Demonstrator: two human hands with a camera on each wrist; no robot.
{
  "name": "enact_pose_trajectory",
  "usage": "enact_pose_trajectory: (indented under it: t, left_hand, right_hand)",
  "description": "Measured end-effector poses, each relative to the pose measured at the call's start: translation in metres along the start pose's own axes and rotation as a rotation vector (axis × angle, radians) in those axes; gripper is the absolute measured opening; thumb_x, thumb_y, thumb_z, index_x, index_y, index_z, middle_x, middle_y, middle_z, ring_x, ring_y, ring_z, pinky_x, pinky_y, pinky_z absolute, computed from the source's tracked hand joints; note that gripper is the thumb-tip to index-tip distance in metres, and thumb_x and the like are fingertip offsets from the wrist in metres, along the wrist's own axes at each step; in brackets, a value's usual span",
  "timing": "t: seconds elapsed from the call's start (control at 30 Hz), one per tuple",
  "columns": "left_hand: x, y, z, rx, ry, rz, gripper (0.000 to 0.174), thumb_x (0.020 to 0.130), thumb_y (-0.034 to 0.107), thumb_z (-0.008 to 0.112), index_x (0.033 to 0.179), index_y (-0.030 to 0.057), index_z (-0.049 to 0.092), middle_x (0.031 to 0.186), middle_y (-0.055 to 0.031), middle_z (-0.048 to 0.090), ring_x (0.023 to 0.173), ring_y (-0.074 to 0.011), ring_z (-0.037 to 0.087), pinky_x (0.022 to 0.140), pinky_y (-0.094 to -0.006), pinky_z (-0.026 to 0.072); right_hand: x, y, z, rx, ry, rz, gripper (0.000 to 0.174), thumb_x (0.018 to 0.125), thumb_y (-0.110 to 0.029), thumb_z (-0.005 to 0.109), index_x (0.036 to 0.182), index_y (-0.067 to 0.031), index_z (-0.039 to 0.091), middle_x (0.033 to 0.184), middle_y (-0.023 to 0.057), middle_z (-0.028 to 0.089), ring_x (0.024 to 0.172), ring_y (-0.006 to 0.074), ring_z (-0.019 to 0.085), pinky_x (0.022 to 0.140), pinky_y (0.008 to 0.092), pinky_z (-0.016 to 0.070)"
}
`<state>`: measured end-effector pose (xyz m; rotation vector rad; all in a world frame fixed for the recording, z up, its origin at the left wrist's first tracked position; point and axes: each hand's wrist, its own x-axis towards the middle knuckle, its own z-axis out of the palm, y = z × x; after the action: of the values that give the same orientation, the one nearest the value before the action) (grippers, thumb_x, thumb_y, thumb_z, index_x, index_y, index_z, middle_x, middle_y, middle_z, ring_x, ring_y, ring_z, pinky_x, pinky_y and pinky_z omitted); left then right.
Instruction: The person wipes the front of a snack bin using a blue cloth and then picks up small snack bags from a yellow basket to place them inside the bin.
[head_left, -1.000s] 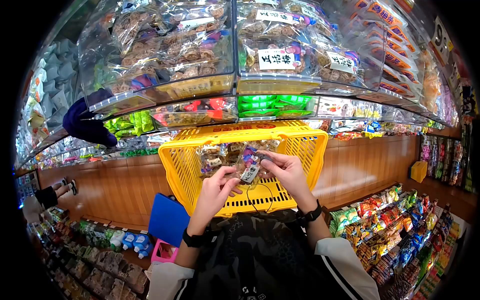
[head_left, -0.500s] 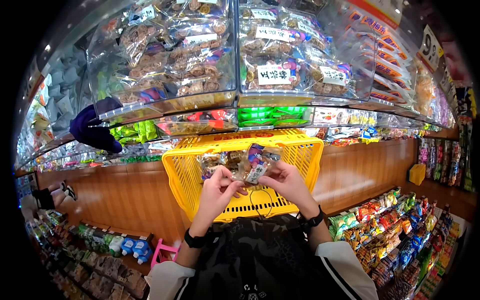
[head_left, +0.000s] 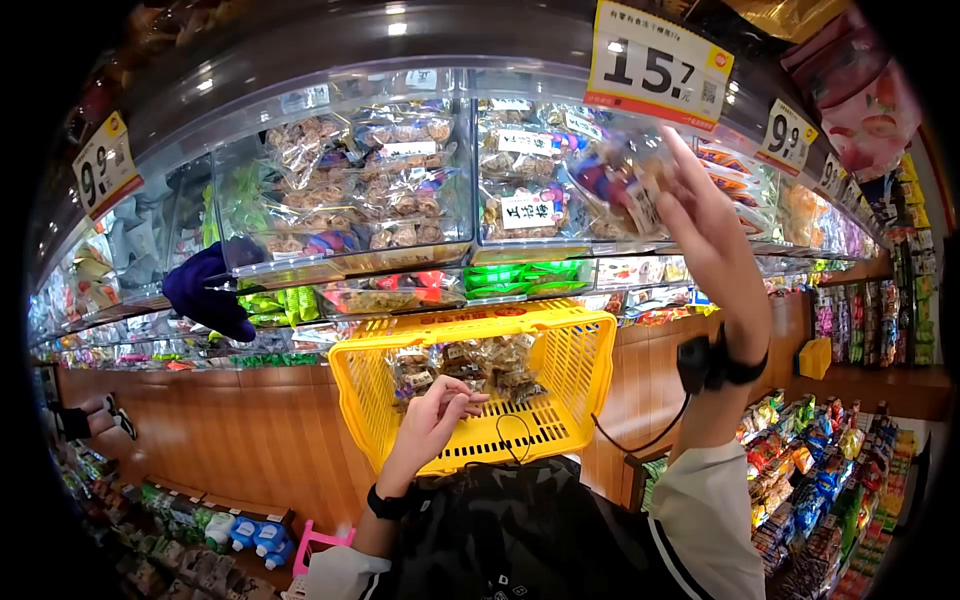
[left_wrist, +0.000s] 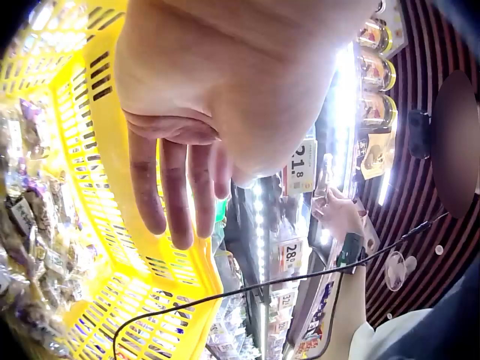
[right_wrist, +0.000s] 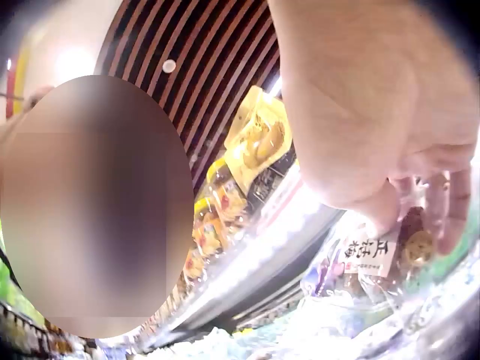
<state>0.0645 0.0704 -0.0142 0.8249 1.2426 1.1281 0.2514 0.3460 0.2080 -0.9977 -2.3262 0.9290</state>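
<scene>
My right hand (head_left: 700, 215) is raised in front of the clear shelf bins, gripping a clear packet of dried fruit (head_left: 622, 188). The packet is blurred in the head view; the right wrist view shows its white label (right_wrist: 366, 253) with dark characters, near the fingertips. Over the yellow shopping basket (head_left: 345, 385) hovers my left hand (head_left: 432, 425), with nothing in it. In the left wrist view its fingers (left_wrist: 176, 195) hang loosely beside the basket wall. Several similar packets (head_left: 510, 365) lie inside the basket.
Clear bins (head_left: 350, 245) full of similar packets line the shelf, under price signs (head_left: 655, 65). A dark purple glove-like item (head_left: 212, 290) hangs at the shelf edge. Snack racks (head_left: 800, 480) stand behind at right. A cable (head_left: 645, 445) trails from the right wrist.
My right hand has carried the packet up and right, from above the basket to the bins. The left hand has let go of it and stays over the basket. The head view has tilted upward.
</scene>
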Motion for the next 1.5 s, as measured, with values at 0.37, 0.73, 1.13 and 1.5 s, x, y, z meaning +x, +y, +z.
enact_pose_trajectory:
  t: [0.37,0.73,1.13,1.5]
  left_hand:
    - [-0.002,0.001,-0.010,0.087,0.025,-0.035,0.021,0.108,0.020,0.043,0.108,0.0007,0.052,0.111,-0.0145,0.072,0.095,-0.0162,0.071,0.083,-0.0284,0.0562]
    - [-0.010,-0.040,-0.029,0.228,0.069,-0.102,0.024,0.103,0.020,0.051,0.110,-0.0019,0.057,0.101,-0.0104,0.073,0.090,-0.0188,0.071,0.080,-0.0297,0.0538]
    - [0.018,-0.081,-0.039,0.011,0.093,-0.332,0.021,0.105,0.015,0.044,0.118,0.0024,0.055,0.121,-0.0057,0.065,0.103,-0.0149,0.062,0.087,-0.0290,0.0512]
    - [0.016,-0.095,-0.021,-0.043,-0.004,-0.363,0.019,0.106,0.014,0.042,0.116,0.0037,0.054,0.126,-0.0074,0.061,0.105,-0.0148,0.062,0.090,-0.0293,0.0495]
  right_hand:
    - [0.106,0.067,0.000,-0.423,-0.102,0.272,0.046,0.100,-0.040,0.042,0.130,-0.0083,0.057,0.136,0.0142,0.059,0.123,0.0264,0.057,0.103,0.0404,0.0429]
    - [0.016,-0.016,0.019,-0.296,-0.061,-0.470,0.026,0.098,-0.016,0.059,0.120,-0.0029,0.064,0.105,0.0160,0.070,0.101,0.0335,0.067,0.091,0.0401,0.0523]
    - [-0.124,0.230,0.272,-0.335,-0.739,0.526,0.059,0.089,-0.053,0.063,0.114,-0.0007,0.068,0.100,0.0184,0.072,0.091,0.0381,0.068,0.085,0.0454,0.0526]
    - [-0.152,0.312,0.350,-0.014,-0.136,0.543,0.058,0.071,-0.060,0.077,0.107,-0.0153,0.075,0.116,0.0145,0.070,0.113,0.0289,0.061,0.108,0.0525,0.0329]
